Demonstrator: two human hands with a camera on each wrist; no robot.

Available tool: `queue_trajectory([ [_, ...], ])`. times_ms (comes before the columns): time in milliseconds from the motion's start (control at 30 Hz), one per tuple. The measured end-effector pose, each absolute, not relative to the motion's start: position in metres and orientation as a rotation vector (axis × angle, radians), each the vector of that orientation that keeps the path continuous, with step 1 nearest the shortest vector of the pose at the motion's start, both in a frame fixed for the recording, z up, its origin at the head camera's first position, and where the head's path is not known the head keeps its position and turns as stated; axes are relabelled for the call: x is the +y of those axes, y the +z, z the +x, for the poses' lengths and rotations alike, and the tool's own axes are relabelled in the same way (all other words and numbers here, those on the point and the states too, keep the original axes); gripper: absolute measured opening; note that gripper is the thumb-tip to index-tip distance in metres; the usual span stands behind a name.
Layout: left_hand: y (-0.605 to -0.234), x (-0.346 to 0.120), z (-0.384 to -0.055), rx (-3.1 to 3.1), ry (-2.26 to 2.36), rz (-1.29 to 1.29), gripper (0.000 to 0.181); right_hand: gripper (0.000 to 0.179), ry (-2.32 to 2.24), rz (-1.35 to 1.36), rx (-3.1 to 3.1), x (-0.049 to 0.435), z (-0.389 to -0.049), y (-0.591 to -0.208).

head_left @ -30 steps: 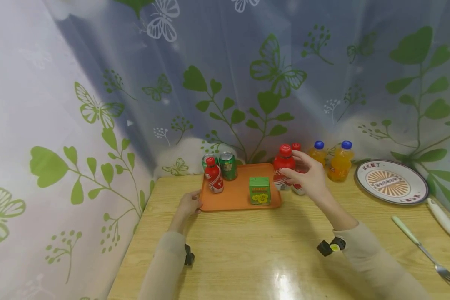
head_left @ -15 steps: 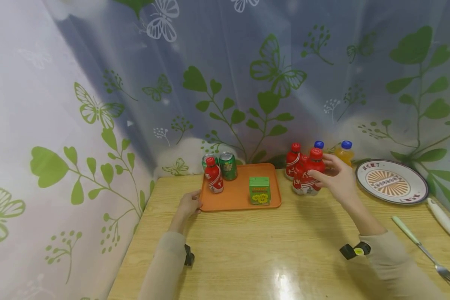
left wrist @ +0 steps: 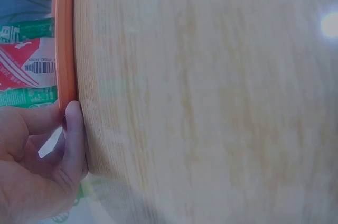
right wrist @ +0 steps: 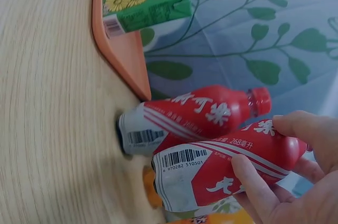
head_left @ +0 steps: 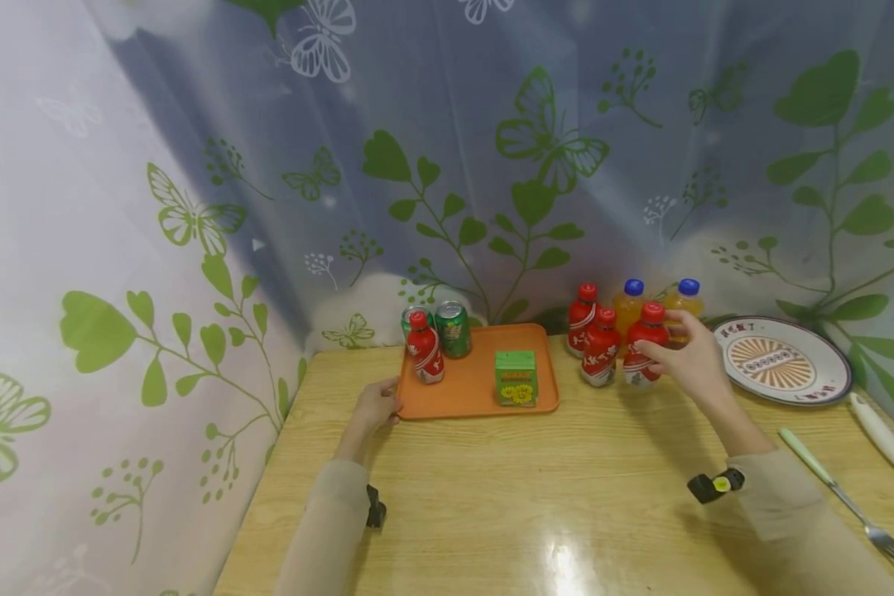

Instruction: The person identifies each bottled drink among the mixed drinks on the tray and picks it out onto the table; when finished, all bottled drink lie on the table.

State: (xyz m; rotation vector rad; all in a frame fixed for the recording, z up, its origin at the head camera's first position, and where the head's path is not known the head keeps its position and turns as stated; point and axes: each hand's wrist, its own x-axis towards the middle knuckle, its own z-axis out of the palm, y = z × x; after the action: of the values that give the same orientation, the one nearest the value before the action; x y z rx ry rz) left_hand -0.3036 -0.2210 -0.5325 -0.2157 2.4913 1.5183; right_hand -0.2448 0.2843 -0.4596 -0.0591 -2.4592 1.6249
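My right hand [head_left: 691,354] grips a red bottle [head_left: 644,348] by its upper part, thumb on the near side. In the right wrist view that bottle [right wrist: 227,168] overlaps another red bottle [right wrist: 195,115] standing beside it. A third red bottle [head_left: 582,321] stands just behind. With thumb and fingers my left hand [head_left: 377,406] pinches the near left corner of the orange tray [head_left: 462,404]. On the tray are a red bottle [head_left: 425,352], two green cans [head_left: 454,331] at the back left, and a green drink carton [head_left: 516,379] at the front right.
Two orange-juice bottles [head_left: 629,305] with blue caps stand behind the red ones, near the patterned curtain [head_left: 447,165]. To the right lie a round plate [head_left: 812,393], a fork [head_left: 842,497] and a white-handled utensil [head_left: 885,434] on the wooden table [head_left: 492,497].
My right hand has carried the red bottle rightward, from beside the tray's right edge to the right of the other red bottles. My left hand keeps its place at the tray corner.
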Motion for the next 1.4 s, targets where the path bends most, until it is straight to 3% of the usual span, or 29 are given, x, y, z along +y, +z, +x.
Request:
queue_trajectory([
  [767, -0.54, -0.224, -0.306, 2.464, 1.543, -0.241, 0.061, 0.077, 1.673, -0.172, -2.464, 0.296, -0.271, -0.49],
  [1000, -0.535, -0.224, -0.306, 2.464, 1.55, -0.226, 0.061, 0.075, 1.329, -0.095, -2.544, 0.291, -0.263, -0.487],
  [1167, -0.534, -0.224, -0.309, 2.467, 1.556, -0.213, 0.061, 0.067, 1.118, -0.038, -2.323, 0.26, -0.251, -0.473],
  [1300, -0.535, -0.224, -0.31, 2.473, 1.557, -0.206, 0.061, 0.053, 0.96, 0.167, -2.135, 0.215, -0.249, -0.462],
  [1400, -0.536, -0.224, -0.31, 2.47, 1.547, -0.206, 0.062, 0.053, 0.897, 0.313, -2.102, 0.179, -0.249, -0.453],
])
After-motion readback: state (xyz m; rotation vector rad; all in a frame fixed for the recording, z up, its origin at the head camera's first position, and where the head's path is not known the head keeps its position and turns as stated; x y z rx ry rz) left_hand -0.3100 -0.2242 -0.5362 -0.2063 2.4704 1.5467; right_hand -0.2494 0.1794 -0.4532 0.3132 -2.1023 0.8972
